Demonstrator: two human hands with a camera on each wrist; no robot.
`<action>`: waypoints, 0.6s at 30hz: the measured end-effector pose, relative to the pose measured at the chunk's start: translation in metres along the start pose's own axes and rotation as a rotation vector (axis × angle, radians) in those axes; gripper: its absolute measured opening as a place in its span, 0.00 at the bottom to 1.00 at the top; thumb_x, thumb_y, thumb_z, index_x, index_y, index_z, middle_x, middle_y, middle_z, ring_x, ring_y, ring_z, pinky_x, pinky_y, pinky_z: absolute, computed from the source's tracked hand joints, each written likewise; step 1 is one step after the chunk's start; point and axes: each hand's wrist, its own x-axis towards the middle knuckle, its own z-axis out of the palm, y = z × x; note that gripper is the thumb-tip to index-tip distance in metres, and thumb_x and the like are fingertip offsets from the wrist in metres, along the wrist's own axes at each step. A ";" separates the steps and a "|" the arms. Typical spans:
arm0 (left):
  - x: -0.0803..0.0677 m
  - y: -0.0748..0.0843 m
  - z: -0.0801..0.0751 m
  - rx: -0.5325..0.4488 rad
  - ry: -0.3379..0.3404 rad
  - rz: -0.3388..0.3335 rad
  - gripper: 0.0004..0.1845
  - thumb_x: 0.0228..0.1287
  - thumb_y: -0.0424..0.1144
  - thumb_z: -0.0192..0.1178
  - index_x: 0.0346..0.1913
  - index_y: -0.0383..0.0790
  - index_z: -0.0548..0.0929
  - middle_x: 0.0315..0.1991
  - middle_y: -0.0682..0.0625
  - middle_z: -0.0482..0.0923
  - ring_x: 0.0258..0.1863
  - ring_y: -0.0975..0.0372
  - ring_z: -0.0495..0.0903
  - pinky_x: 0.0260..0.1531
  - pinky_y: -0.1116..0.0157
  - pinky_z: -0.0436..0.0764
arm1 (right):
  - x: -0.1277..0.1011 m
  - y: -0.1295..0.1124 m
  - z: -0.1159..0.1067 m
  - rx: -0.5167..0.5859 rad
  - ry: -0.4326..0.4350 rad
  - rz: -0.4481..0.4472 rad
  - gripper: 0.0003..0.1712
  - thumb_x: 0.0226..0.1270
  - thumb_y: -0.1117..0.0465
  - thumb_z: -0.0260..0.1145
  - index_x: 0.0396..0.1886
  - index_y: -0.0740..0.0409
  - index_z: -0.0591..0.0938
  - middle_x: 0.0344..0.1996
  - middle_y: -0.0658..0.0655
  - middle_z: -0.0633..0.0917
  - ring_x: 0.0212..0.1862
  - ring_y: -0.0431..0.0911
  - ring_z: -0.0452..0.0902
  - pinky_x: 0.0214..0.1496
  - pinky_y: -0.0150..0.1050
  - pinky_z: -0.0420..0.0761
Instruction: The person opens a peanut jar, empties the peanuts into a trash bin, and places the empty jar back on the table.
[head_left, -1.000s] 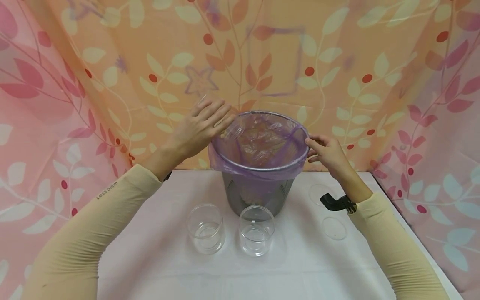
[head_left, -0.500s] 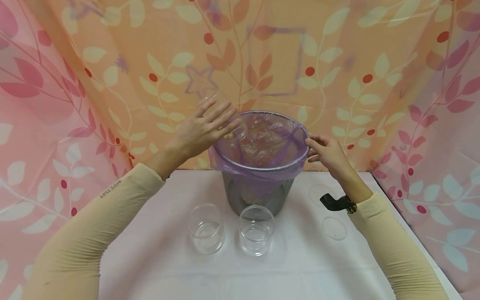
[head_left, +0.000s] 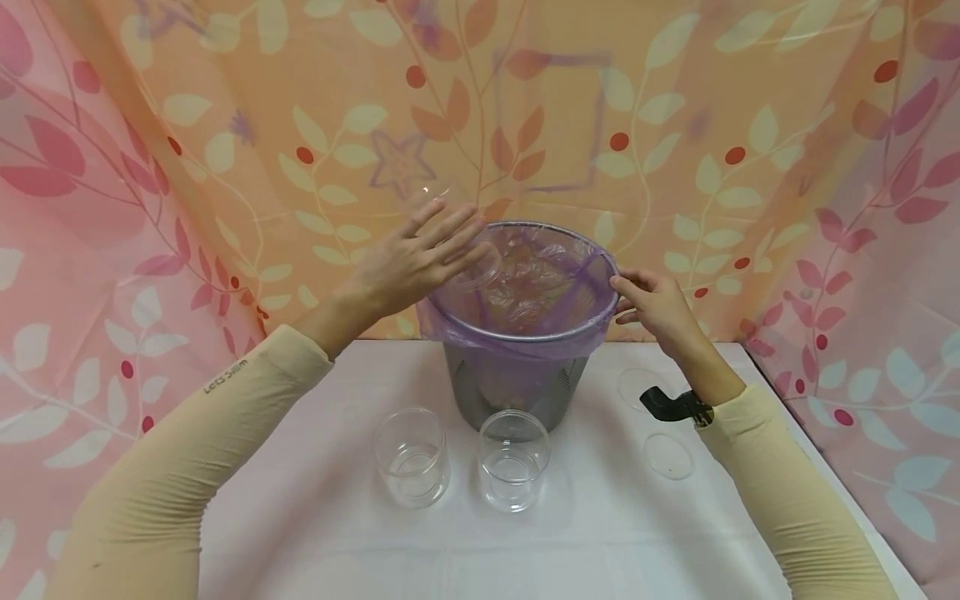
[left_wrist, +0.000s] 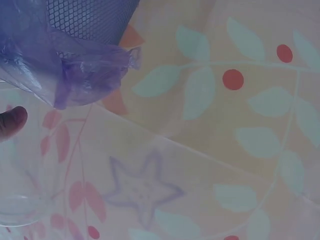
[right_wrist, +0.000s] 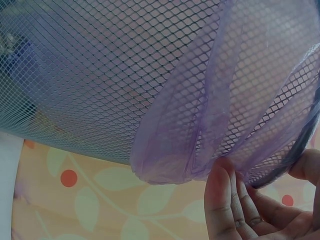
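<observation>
Since the earlier frames, the left hand (head_left: 408,262) has shifted slightly right and upward at the rim of the mesh wastebasket (head_left: 513,392), and its fingers have fanned out further. That hand holds a clear plastic jar (head_left: 472,262) tipped over the basket mouth; the fingers lie straight and spread across the jar's base, and how the thumb lies cannot be told. The left wrist view shows one fingertip (left_wrist: 11,122) against the transparent jar wall, with the purple bin liner (left_wrist: 65,75) folded over the rim just above.

Right hand (head_left: 656,304) is unchanged in position: its fingers are pressed together and pinch the liner's edge at the right side of the rim, confirmed in the right wrist view, where the fingertips (right_wrist: 222,192) touch the gathered purple film over the mesh.

The wastebasket stands at the rear centre of the white table (head_left: 337,533). Two empty clear jars (head_left: 412,457) (head_left: 513,460) stand just in front of it, side by side. Two clear lids (head_left: 669,457) lie right of the basket, near the right forearm.
</observation>
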 end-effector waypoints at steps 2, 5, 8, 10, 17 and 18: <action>0.003 0.001 0.000 -0.015 0.026 -0.002 0.33 0.63 0.28 0.61 0.70 0.50 0.69 0.71 0.45 0.67 0.72 0.52 0.64 0.74 0.53 0.59 | 0.000 0.000 0.000 0.002 0.003 0.001 0.32 0.74 0.54 0.57 0.65 0.77 0.67 0.29 0.36 0.81 0.28 0.33 0.81 0.33 0.28 0.84; 0.005 0.002 0.000 -0.056 0.052 -0.028 0.31 0.63 0.28 0.61 0.69 0.48 0.70 0.69 0.44 0.69 0.70 0.50 0.66 0.72 0.53 0.61 | -0.001 -0.001 0.000 0.006 0.008 0.001 0.32 0.74 0.54 0.57 0.65 0.76 0.67 0.29 0.36 0.81 0.28 0.33 0.81 0.33 0.28 0.84; 0.006 0.002 0.000 -0.060 0.057 -0.045 0.32 0.62 0.29 0.63 0.69 0.48 0.70 0.69 0.44 0.69 0.69 0.50 0.67 0.72 0.53 0.62 | -0.001 -0.001 0.000 0.002 0.005 0.001 0.32 0.74 0.54 0.57 0.66 0.76 0.66 0.29 0.36 0.81 0.28 0.33 0.81 0.33 0.28 0.84; 0.006 0.003 0.000 -0.048 0.053 -0.041 0.33 0.62 0.30 0.63 0.70 0.49 0.69 0.69 0.45 0.68 0.70 0.51 0.66 0.72 0.53 0.62 | -0.001 -0.001 0.000 -0.001 0.002 0.001 0.33 0.74 0.54 0.57 0.66 0.77 0.66 0.29 0.36 0.81 0.28 0.33 0.81 0.33 0.27 0.84; 0.005 0.004 0.000 -0.072 0.094 -0.076 0.31 0.63 0.29 0.62 0.69 0.48 0.70 0.69 0.45 0.69 0.70 0.50 0.66 0.71 0.52 0.63 | -0.002 -0.001 0.000 0.020 0.005 -0.002 0.31 0.74 0.55 0.57 0.64 0.77 0.67 0.29 0.37 0.81 0.27 0.33 0.81 0.32 0.27 0.83; 0.005 0.004 0.000 -0.082 0.099 -0.085 0.31 0.63 0.28 0.62 0.69 0.48 0.71 0.68 0.44 0.70 0.70 0.50 0.67 0.71 0.52 0.63 | -0.002 -0.001 0.000 0.019 0.003 -0.002 0.32 0.74 0.55 0.57 0.64 0.78 0.67 0.29 0.37 0.81 0.28 0.33 0.81 0.32 0.27 0.83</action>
